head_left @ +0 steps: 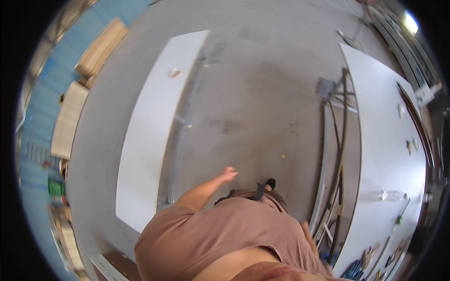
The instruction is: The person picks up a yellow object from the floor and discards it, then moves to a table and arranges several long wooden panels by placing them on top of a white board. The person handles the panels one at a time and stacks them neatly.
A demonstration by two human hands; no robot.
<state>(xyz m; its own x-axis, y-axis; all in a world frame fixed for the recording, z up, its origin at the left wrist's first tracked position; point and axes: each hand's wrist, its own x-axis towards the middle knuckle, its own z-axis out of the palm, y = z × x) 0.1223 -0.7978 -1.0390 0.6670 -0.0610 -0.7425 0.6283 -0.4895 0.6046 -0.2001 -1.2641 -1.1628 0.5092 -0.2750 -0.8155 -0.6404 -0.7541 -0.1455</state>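
My left hand hangs in front of my body over the grey floor, slightly smeared by motion. Its fingers are loosely bent, one standing apart from the others, and nothing shows in them. It touches nothing; the long white table on the left is the nearest furniture. Of my right arm only a part shows beside my brown shirt, close to the white table on the right. The right hand itself is hidden. A black shoe shows on the floor below me.
A roll of tape lies on the left table. Metal frame bars stand along the right table, which carries a clear plastic bottle and several small tools. Stacked pale boards line the blue wall at far left.
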